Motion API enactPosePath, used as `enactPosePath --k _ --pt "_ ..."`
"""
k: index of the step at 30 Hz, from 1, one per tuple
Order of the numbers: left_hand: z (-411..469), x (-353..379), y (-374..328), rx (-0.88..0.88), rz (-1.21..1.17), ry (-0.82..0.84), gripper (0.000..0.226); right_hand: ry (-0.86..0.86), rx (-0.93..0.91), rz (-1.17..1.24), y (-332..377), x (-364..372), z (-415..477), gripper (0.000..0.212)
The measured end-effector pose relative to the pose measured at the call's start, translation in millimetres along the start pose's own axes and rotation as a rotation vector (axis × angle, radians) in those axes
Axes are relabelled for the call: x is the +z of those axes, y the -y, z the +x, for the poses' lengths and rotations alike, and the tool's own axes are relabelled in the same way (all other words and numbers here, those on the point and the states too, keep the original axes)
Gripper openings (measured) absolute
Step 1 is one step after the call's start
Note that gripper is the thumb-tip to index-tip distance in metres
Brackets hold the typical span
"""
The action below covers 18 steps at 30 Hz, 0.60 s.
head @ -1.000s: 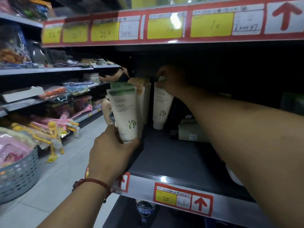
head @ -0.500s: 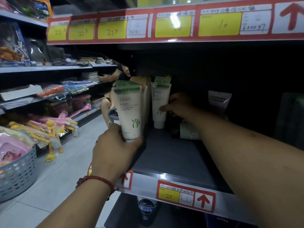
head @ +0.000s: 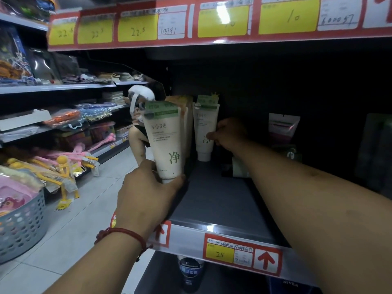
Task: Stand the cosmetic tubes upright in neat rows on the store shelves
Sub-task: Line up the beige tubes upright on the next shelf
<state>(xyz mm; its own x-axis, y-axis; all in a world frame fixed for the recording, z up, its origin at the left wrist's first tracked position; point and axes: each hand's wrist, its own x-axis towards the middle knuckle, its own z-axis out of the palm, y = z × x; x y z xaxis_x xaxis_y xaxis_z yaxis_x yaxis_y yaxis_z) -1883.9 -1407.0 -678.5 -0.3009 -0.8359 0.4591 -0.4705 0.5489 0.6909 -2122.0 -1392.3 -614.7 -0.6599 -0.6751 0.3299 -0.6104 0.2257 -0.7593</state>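
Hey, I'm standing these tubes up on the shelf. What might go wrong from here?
The back tube stands on its narrow cap, and your right hand touches its side. A nudge may topple it into the tubes beside it.
Your left hand grips the front tube right at the left edge of the shelf. Set down there, it might slip off to the floor.

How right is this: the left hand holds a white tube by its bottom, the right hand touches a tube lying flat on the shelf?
The head view shows the rear tube, which the right hand touches, standing upright on the shelf, not flat. The left hand holds the front tube by its bottom.
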Motion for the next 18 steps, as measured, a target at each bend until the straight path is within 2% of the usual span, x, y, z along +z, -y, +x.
enactPosePath --k 6,13,18 --pt "0.1 0.0 -0.3 0.01 0.04 0.026 0.044 0.009 0.014 -0.013 0.9 1.1 2.0 0.013" --pt "-2.1 -1.5 -2.0 0.015 0.041 0.044 0.043 -0.023 0.036 -0.047 3.6 2.8 2.2 0.026" --pt "-1.9 -0.7 -2.1 0.016 0.049 0.032 0.043 -0.053 0.06 -0.058 0.2 3.4 5.6 0.026"
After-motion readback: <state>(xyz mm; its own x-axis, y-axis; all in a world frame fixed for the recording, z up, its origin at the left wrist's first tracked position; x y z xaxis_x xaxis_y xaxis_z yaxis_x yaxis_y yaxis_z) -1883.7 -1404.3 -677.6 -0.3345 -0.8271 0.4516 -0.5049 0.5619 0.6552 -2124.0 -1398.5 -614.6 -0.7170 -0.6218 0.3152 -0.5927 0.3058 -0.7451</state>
